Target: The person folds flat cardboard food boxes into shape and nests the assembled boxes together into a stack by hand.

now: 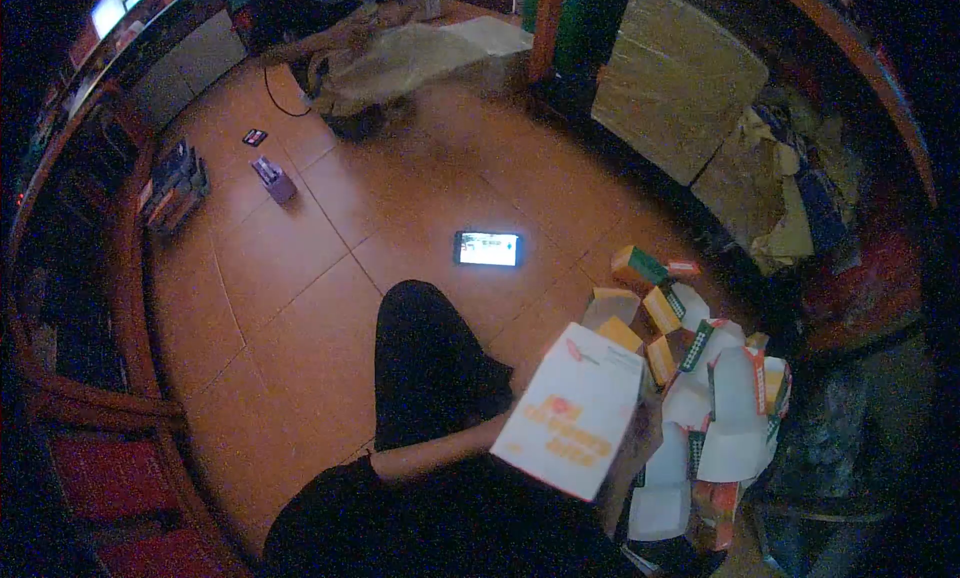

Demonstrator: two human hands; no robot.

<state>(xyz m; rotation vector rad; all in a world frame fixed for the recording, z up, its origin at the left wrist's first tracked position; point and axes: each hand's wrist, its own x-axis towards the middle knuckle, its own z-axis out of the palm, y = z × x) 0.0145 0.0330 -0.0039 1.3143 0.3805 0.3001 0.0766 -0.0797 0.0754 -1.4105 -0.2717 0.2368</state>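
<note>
A white paper food box [575, 408] with orange lettering and a small red mark is held up in front of my lap. My left hand [518, 383] grips its left edge, with most of the fingers behind the box. Dim and blurred, my right hand [628, 456] is at the lower right edge of the box; its fingers are hidden. Just right of the box lies a heap of folded paper food boxes [735, 388], white, orange and green, some standing open.
A lit phone [488, 249] lies on the tiled floor [300, 278] ahead of my knee. Farther left are a small purple box [273, 179], a dark flat item [255, 137] and a dark rack [175, 193]. Large brown sheets [680, 78] lean at the upper right. Another person's arm [330, 38] shows at the top.
</note>
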